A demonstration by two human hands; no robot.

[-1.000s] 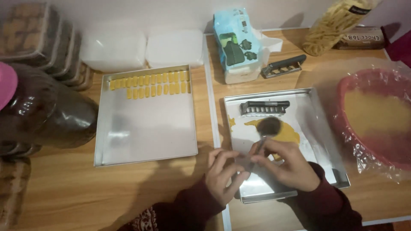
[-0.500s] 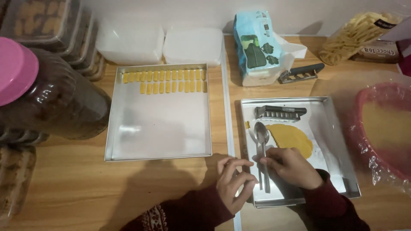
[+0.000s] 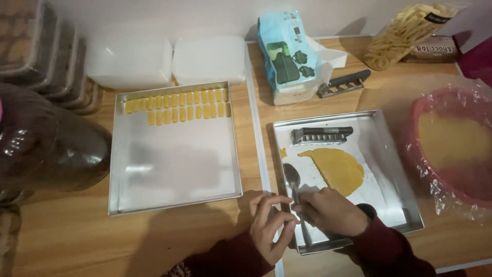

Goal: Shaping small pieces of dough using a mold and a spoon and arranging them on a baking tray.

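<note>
Dim warm light, soft focus (edges blurrier), tray glare

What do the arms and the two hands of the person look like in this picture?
Both arms wear long dark maroon sleeves that reach the wrists. The left sleeve shows a small light woven pattern near the bottom edge; the right sleeve looks plain. The left hand and right hand are bare: no gloves, and no rings or watch are visible.

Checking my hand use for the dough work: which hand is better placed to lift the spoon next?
Probably the right hand: it already rests on the spoon handle inside the tray, nearer the dough. The left hand sits at the tray's edge, fingertips just meeting the handle.
</note>
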